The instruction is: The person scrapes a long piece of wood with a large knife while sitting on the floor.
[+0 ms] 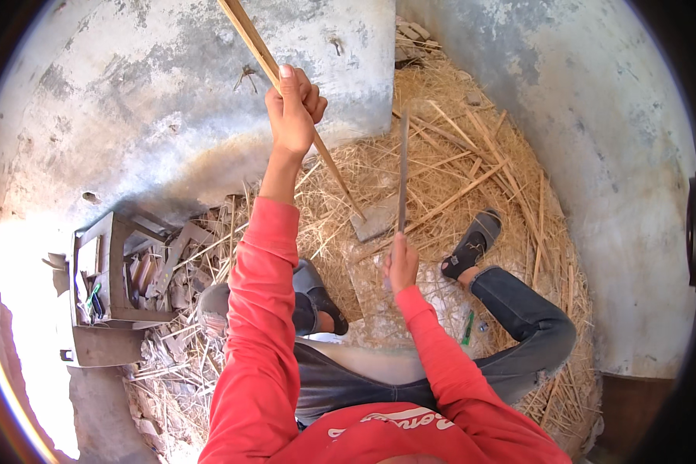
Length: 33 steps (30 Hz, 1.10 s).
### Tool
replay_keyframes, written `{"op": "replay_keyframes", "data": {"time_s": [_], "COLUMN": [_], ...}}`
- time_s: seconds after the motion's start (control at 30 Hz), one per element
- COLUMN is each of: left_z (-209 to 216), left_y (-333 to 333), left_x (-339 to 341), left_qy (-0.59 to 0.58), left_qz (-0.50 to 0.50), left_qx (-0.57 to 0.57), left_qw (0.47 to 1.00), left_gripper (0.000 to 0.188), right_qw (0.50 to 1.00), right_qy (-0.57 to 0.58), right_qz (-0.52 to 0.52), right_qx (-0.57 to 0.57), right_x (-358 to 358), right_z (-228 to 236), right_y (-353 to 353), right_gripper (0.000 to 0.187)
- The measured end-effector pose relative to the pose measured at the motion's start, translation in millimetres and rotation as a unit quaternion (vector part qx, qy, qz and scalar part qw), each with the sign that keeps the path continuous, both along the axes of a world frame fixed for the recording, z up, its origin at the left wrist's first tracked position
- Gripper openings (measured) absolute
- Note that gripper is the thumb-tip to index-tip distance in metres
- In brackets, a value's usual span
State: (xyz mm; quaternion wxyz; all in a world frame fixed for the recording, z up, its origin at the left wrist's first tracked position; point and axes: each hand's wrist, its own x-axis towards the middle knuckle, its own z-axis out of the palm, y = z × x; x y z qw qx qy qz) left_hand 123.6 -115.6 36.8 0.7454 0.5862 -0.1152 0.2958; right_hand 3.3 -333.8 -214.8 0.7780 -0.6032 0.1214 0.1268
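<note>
Raised in front of me, my left hand (294, 112) is wrapped round a long split wooden pole (249, 35), possibly bamboo. The pole slants from the upper left down to a grey flat block (376, 220) on the straw, its lower tip at or just over the block; contact is unclear. My right hand (401, 264) grips the handle of a long, straight-bladed knife (403, 174). Its blade points away from me, right of the pole and apart from it, and looks slightly blurred at the tip. The handle is mostly hidden in my fingers.
Straw and shavings (433, 174) cover the floor, with several loose wooden strips (472, 189) at the right. A wooden stool-like frame (112, 263) holding scraps stands left. Walls curve round both sides. A green slim object (468, 328) lies near my right leg. My shoes (475, 240) rest among the straw.
</note>
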Motion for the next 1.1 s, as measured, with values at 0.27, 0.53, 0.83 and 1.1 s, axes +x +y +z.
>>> {"op": "replay_keyframes", "data": {"time_s": [0.27, 0.53, 0.83, 1.1], "left_z": [0, -3, -3, -2], "left_y": [5, 15, 27, 9], "left_x": [-1, -14, -14, -6], "left_qy": [0.009, 0.009, 0.01, -0.009], "left_qz": [-0.008, 0.002, 0.015, -0.017], "left_qx": [-0.02, -0.03, -0.028, -0.015], "left_qw": [1.0, 1.0, 0.999, 1.0], "left_gripper": [0.055, 0.057, 0.057, 0.056], "right_qw": [0.973, 0.964, 0.991, 0.951], "right_qy": [0.096, 0.19, -0.114, 0.162], "right_qz": [0.107, 0.123, 0.008, 0.132], "right_qx": [-0.182, -0.139, -0.075, -0.228], "right_x": [-59, -54, -48, -66], "right_z": [-164, -111, -50, -145], "right_y": [-18, -14, 11, -16], "right_gripper": [0.058, 0.059, 0.053, 0.058]}}
